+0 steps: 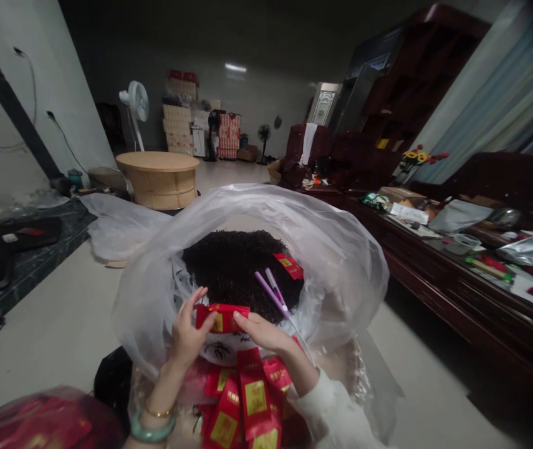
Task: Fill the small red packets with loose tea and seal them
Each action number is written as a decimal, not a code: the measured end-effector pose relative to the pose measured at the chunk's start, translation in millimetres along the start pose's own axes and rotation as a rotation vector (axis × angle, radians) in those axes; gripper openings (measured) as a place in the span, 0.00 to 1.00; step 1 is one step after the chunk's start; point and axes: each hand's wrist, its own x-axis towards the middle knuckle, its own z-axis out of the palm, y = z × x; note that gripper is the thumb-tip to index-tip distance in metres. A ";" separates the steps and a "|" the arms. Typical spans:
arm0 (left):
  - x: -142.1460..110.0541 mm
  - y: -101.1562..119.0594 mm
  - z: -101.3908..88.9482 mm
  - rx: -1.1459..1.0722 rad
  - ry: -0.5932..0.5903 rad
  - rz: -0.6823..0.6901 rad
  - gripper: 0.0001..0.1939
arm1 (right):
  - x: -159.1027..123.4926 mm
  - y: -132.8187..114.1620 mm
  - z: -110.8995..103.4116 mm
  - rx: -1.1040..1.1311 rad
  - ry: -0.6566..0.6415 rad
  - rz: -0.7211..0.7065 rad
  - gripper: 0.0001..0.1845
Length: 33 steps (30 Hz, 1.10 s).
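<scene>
Red packet [225, 319] with a gold label is held level between the 2 hands, over the near side of an open translucent plastic bag [345, 249]. At near left lies a clear sack of red packaging [46, 419]. The left hand [186, 333] grasps the packet's left end, thumb in front. Dark loose tea leaves [229, 255] lie beyond; a pile of labelled packets [255, 399] lies nearer. The right hand [266, 333] pinches the right end. Farther right, a purple flat iron [272, 295], its 2 arms apart, rests on the leaves near 1 loose packet [288, 265].
</scene>
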 end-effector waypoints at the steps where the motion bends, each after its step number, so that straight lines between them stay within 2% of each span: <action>1: -1.8 1.6 -0.9 0.133 -0.056 0.171 0.32 | 0.7 -0.6 -0.1 -0.023 0.016 -0.021 0.31; 3: -6.2 6.8 -2.0 0.363 -0.221 0.420 0.33 | 2.2 -2.0 0.2 -0.073 0.038 -0.069 0.30; 5: -10.6 11.4 -1.8 0.516 -0.300 0.520 0.33 | 3.3 -2.1 1.9 -0.135 0.056 -0.113 0.30; 9: -14.6 7.4 -0.2 0.609 -0.305 0.479 0.30 | 4.1 3.0 9.0 -0.316 0.113 -0.129 0.25; 14: -13.9 -8.8 -1.2 0.458 -0.349 0.481 0.31 | 6.3 9.0 13.3 -0.438 0.125 -0.048 0.25; 21: -16.4 -17.5 -3.6 0.342 -0.233 0.343 0.28 | 12.5 0.9 12.2 -0.303 0.060 -0.152 0.31; 23: -14.2 -18.9 -6.0 0.312 -0.178 0.288 0.25 | 16.3 0.1 9.4 -0.219 0.133 -0.190 0.32; 25: -11.3 -20.3 -9.0 0.288 -0.125 0.242 0.22 | 23.5 3.5 3.2 -0.198 0.302 -0.242 0.32; 27: -8.8 -21.3 -11.6 0.274 -0.070 0.199 0.21 | 34.5 11.8 -5.5 -0.331 0.501 -0.284 0.27; 28: -8.1 -21.8 -12.5 0.271 -0.042 0.176 0.22 | 41.3 17.2 -9.8 -0.465 0.567 -0.281 0.24; 29: -7.7 -22.1 -13.1 0.270 -0.014 0.153 0.23 | 48.7 23.0 -13.6 -0.615 0.594 -0.239 0.25; 31: -7.5 -22.4 -13.4 0.271 0.032 0.109 0.24 | 64.1 33.3 -18.0 -0.878 0.546 -0.076 0.37; 33: -7.8 -22.2 -12.8 0.267 0.057 0.069 0.24 | 78.6 39.2 -17.8 -1.049 0.466 0.041 0.46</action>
